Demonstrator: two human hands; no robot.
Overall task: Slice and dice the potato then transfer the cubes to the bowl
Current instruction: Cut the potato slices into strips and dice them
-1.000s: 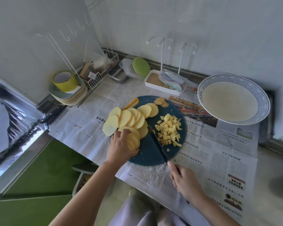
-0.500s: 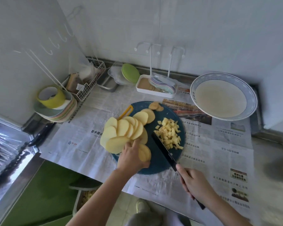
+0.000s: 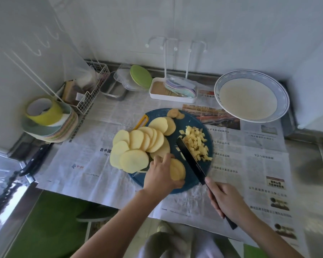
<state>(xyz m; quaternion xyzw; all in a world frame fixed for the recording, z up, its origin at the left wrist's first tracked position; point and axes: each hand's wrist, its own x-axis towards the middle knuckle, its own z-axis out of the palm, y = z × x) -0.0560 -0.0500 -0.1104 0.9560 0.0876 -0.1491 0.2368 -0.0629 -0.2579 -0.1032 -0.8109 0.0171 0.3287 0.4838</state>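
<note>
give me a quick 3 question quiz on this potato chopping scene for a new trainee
1. True or false: the bowl already holds potato cubes.
2. Which hand holds the knife? A left, B right, C neither.
3. Short answer: what does the left hand grip?
Key: 1 false, the cubes lie on the cutting board. 2 B, the right hand. 3 a small stack of potato slices.
</note>
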